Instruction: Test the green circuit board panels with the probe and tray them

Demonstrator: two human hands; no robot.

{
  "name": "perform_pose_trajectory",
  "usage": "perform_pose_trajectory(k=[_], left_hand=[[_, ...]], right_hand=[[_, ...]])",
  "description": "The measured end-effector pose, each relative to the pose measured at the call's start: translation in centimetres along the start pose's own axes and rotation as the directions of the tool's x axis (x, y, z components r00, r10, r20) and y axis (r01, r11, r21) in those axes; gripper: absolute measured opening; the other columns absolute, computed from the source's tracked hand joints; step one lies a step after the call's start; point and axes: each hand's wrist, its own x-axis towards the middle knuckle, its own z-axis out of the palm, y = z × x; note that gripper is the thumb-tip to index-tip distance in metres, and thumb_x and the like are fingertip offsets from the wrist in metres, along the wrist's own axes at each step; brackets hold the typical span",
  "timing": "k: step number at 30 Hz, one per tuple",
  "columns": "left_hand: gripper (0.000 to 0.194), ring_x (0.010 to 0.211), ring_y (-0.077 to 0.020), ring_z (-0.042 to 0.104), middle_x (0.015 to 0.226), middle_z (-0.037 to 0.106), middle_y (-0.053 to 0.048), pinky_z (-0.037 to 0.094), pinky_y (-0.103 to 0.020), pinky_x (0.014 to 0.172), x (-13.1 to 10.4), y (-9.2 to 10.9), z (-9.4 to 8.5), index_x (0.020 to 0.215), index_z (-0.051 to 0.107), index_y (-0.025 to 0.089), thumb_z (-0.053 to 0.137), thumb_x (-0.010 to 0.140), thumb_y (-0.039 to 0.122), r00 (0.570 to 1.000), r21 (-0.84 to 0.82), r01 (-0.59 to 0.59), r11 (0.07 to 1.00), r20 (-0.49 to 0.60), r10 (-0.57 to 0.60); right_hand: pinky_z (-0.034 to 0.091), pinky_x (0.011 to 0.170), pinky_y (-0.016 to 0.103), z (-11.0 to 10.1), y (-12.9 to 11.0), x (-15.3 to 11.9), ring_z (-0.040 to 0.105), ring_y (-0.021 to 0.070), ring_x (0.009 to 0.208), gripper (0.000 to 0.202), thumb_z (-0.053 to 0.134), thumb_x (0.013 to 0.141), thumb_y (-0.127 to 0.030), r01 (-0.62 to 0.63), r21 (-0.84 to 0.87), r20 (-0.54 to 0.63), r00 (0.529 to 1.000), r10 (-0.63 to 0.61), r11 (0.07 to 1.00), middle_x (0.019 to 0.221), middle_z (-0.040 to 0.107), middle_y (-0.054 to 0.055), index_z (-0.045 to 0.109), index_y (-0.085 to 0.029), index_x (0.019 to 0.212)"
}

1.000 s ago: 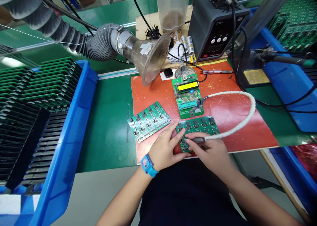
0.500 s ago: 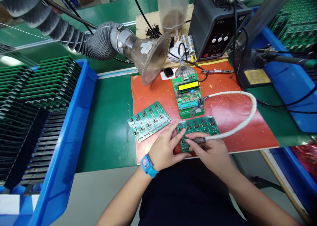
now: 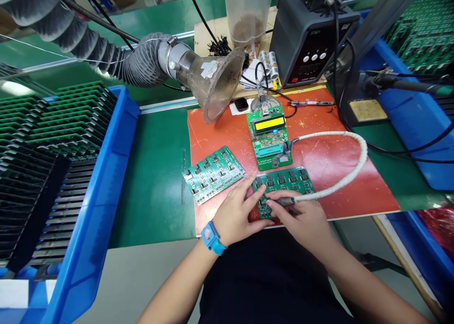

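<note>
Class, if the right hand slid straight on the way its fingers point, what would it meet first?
Probably the left hand, at its index finger over the circuit board, though height differences are hard to judge.

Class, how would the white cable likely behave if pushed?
The white cable would probably flex rather than flop, since it holds a wide, smooth curve. Its thick covering suggests a gentle push does no harm. A harder push might strain the thin coloured wires joining it to the board with the yellow screen.
</note>
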Motion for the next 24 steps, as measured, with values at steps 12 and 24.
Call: perform_pose_trajectory(k=[12,24], left_hand=[[0.083,0.143,-0.0369,0.035,0.154,0.032,-0.022,0.044,-0.057,0.109,0.05,-0.01,0.0,0.149,0.031,0.022,0.072,0.082,0.049,1.0,0.0,-0.005,1.0,-0.004,0.005],[0.083,0.144,-0.0367,0.035,0.154,0.032,-0.021,0.044,-0.057,0.109,0.03,0.03,-0.02,0.15,0.03,0.024,0.071,0.082,0.049,1.0,-0.003,0.0,1.0,-0.003,0.0]], right_hand=[[0.055,0.048,0.024,0.02,0.14,-0.04,0.07,0.0159,0.055,0.012,0.065,0.087,-0.031,-0.007,0.007,0.008,1.0,0.007,1.0,0.083,0.076,0.004,0.07,-0.019,0.091],[0.055,0.048,0.025,-0.02,0.08,0.05,0.068,0.0157,0.051,0.014,0.065,0.087,-0.033,-0.016,0.011,0.012,1.0,0.016,1.0,0.076,0.075,0.003,0.069,-0.02,0.089]])
